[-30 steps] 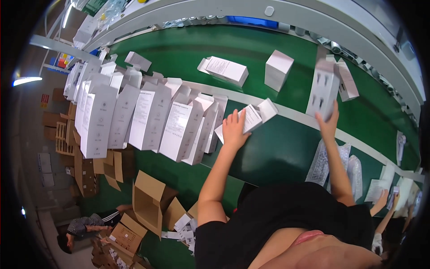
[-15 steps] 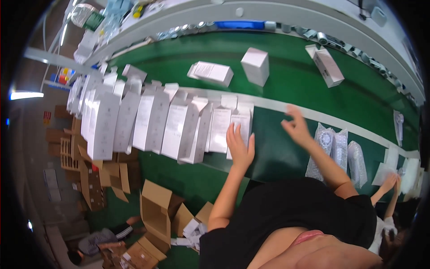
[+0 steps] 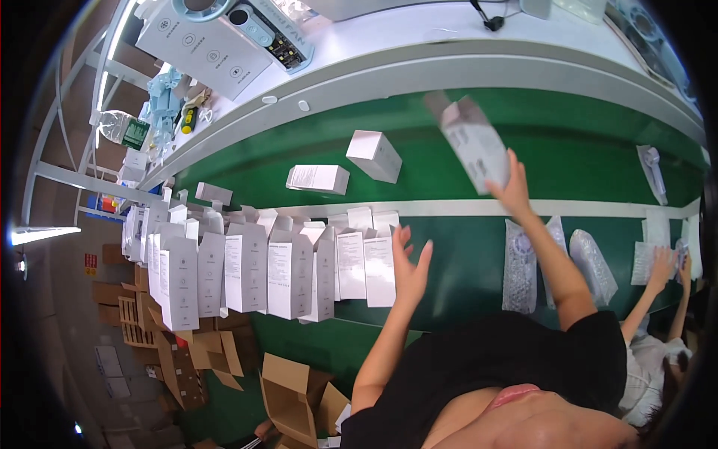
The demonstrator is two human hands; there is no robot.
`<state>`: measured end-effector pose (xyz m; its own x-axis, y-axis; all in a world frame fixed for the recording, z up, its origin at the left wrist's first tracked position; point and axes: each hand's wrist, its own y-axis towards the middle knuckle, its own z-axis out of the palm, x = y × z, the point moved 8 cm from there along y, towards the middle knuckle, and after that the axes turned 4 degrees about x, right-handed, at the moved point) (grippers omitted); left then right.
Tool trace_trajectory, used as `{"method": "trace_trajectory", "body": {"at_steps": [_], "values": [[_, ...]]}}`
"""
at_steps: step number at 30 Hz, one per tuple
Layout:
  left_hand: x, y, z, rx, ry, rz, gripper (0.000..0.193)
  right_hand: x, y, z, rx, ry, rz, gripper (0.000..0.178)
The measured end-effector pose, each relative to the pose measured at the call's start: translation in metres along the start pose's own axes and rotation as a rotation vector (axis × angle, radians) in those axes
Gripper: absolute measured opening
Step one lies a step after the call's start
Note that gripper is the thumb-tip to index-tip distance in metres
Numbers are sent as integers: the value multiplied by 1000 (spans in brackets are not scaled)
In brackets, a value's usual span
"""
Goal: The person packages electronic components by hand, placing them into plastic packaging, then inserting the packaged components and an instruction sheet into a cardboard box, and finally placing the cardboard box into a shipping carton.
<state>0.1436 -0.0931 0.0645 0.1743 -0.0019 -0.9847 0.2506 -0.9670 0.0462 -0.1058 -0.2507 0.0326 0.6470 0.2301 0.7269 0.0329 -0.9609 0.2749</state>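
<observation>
My right hand [image 3: 514, 191] grips the lower end of a white carton [image 3: 474, 147] over the green belt. The carton is tilted, with its flaps open at the far end, and looks a little blurred. Beside the rightmost carton of a long row, my left hand [image 3: 410, 273] has its fingers spread and holds nothing. That row of white cartons [image 3: 289, 280] stands along the near side, several with their top flaps up. On the belt to the left are an upright white carton [image 3: 374, 157] and one lying down [image 3: 318, 179].
Bubble-wrapped items [image 3: 519, 266] lie right of my left hand, one partly behind my right forearm. A co-worker's hands [image 3: 662, 266] handle packaging at the far right. Open cardboard boxes [image 3: 288, 396] stand on the floor. Behind the belt runs a white shelf [image 3: 419, 34].
My right hand has reached forward and taken hold of the carton with open flaps. My left hand has drawn off the rightmost carton. The view has shifted, showing more of the shelf.
</observation>
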Motion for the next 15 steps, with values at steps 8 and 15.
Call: {"method": "trace_trajectory", "body": {"at_steps": [8, 15], "values": [[-19, 38, 25, -149, -496, -271, 73, 123, -189, -12, 178, 34, -415, 55], [-98, 5, 57, 272, 493, 522, 53, 157, -153, -51, 325, 1328, 82, 16]]}}
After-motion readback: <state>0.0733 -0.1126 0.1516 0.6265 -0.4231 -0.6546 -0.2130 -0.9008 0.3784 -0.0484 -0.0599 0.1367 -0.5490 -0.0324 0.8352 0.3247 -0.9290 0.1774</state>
